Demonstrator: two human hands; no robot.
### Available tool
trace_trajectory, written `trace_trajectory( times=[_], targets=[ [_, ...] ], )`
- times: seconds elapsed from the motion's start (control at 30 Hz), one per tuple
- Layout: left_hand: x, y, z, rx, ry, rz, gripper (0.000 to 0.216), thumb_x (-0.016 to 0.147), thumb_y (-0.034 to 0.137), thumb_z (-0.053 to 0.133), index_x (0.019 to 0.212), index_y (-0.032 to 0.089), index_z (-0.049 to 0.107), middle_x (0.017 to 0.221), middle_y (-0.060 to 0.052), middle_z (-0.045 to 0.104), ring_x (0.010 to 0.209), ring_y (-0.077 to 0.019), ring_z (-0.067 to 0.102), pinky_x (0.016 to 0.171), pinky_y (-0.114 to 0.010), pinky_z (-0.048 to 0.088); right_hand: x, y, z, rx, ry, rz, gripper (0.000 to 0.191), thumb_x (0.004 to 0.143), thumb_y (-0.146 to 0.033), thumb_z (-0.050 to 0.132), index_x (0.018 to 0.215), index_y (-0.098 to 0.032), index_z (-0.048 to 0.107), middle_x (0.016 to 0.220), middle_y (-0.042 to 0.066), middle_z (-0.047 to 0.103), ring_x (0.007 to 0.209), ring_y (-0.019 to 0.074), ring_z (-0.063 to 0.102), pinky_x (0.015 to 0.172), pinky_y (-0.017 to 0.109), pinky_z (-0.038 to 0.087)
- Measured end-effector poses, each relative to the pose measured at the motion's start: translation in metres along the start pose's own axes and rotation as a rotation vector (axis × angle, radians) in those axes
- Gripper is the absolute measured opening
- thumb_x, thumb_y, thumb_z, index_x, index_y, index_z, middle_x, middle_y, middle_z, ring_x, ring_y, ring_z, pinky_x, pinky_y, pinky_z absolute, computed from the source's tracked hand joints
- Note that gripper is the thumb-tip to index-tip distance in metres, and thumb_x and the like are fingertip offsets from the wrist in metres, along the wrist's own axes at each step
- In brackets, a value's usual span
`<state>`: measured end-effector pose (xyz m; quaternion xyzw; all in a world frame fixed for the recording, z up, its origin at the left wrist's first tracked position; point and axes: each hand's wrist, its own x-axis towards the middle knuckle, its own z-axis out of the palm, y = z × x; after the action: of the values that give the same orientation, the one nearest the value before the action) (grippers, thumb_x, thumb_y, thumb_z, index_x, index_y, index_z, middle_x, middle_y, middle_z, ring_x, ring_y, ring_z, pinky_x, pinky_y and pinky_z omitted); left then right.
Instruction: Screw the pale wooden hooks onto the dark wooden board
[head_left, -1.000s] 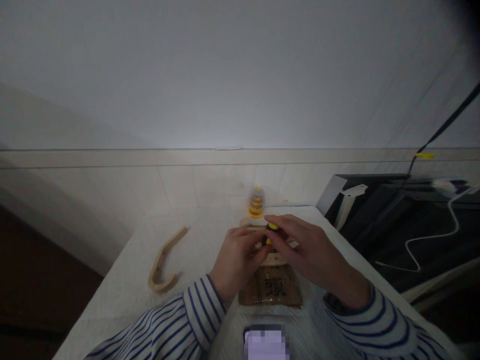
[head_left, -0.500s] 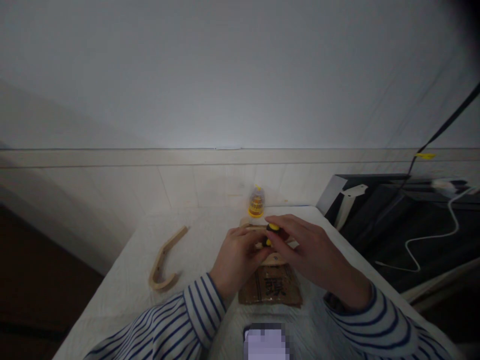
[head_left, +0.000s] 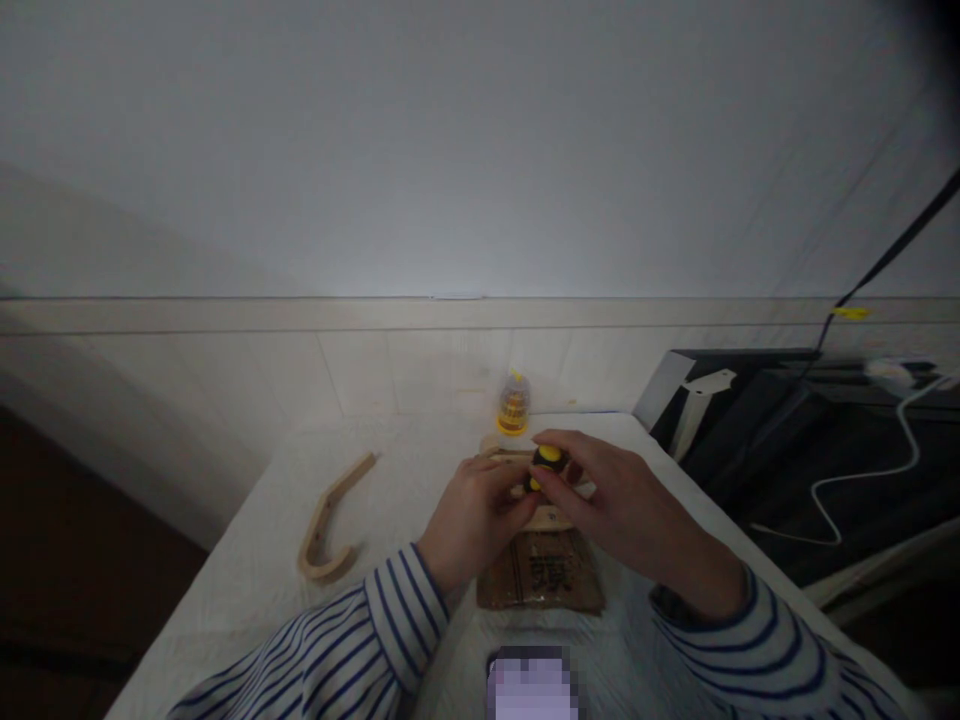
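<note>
Both my hands meet over the middle of a white table (head_left: 247, 570). My right hand (head_left: 619, 500) pinches the black and yellow handle of a small screwdriver (head_left: 546, 462), fingers curled around its yellow cap. My left hand (head_left: 476, 520) is closed beside it, fingertips pressed to the lower part of the tool and to a light wooden piece (head_left: 547, 517) that lies under both hands. What the left fingertips grip is hidden. A brown paper packet (head_left: 541, 578) with dark print lies just in front of the hands.
A curved wooden part (head_left: 326, 525) rests at the table's left. A clear bit holder with yellow base (head_left: 513, 407) stands at the far edge. A phone (head_left: 531, 682) lies at the near edge. A dark desk with a white cable (head_left: 862, 470) is on the right.
My right hand has shifted slightly, its fingers turning on the yellow cap of the screwdriver. The left hand stays almost still.
</note>
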<state>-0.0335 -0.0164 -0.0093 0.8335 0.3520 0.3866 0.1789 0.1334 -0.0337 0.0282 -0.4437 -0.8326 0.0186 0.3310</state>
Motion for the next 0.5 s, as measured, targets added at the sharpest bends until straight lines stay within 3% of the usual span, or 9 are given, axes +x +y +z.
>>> trace_trajectory(
  times=[0.23, 0.5],
  targets=[
    [0.0005, 0.0003, -0.0021, -0.028, -0.018, 0.004, 0.006, 0.081, 0.017, 0.059, 0.083, 0.019, 0.064, 0.079, -0.001, 0.067, 0.075, -0.0153, 0.06, 0.074, -0.027, 0.046, 0.0007, 0.0009, 0.0007, 0.023, -0.015, 0.002, 0.022, 0.088, -0.029, 0.049, 0.108, -0.02, 0.052, 0.092, 0.006, 0.066, 0.074, 0.0169, 0.063, 0.059, 0.028, 0.052],
    [0.0011, 0.0009, -0.0018, -0.026, -0.023, -0.002, 0.018, 0.079, 0.015, 0.059, 0.096, 0.019, 0.065, 0.078, -0.001, 0.068, 0.073, -0.0152, 0.061, 0.072, -0.027, 0.047, 0.0004, 0.0016, 0.0016, 0.05, -0.025, 0.018, 0.02, 0.089, -0.031, 0.048, 0.106, -0.021, 0.052, 0.088, 0.005, 0.066, 0.074, 0.0171, 0.064, 0.059, 0.029, 0.052]
  ],
)
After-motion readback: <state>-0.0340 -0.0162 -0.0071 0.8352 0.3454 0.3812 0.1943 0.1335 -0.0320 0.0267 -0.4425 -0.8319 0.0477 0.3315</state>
